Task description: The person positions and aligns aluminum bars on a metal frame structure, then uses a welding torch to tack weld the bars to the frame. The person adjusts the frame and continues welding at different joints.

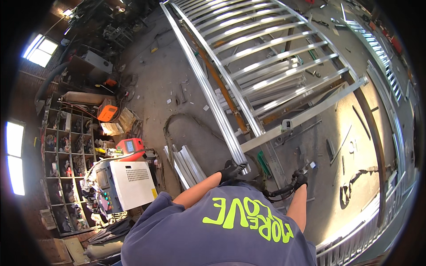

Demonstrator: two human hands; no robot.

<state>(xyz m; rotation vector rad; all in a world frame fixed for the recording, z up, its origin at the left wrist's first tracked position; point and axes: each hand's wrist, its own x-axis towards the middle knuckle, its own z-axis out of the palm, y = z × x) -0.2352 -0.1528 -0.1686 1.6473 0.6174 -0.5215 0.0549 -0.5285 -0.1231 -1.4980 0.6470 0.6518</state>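
Note:
My left hand (pixel 230 171), in a black glove, is at the near end of a long silver metal rail (pixel 218 113), its fingers curled onto the rail's edge. In my black-gloved right hand (pixel 299 180) is a welding torch (pixel 306 169) with a metallic front end; a dark cable runs from it toward my body. Ahead lies a large ladder-like frame (pixel 270 57) of shiny bars, with a flat crossbar (pixel 310 113) across its near end. A small grey-white block (pixel 287 125) sits on that crossbar. Green clamp-like pieces (pixel 263 164) lie between my hands.
At left stand a white cabinet machine (pixel 133 184), a red unit with a screen (pixel 131 147) and a compartment shelf (pixel 66 164) full of small parts. Loose metal channels (pixel 184 164) and a looping hose (pixel 177 116) lie on the floor. More railing panels (pixel 377 48) stand at right.

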